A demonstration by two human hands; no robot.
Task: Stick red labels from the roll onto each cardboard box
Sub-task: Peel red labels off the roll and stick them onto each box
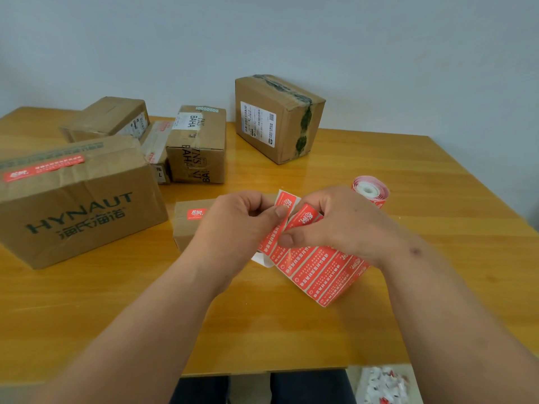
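A parcel-packing room: taped cardboard boxes (280, 118) on a wooden table (408, 199)

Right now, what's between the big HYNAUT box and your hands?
In the head view, a small box wearing a red label sits between the HYNAUT box and the left hand.

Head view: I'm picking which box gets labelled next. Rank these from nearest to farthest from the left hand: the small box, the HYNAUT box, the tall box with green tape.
1. Small box, right beside the left hand.
2. HYNAUT box, left side.
3. Tall green-taped box, back by the wall.
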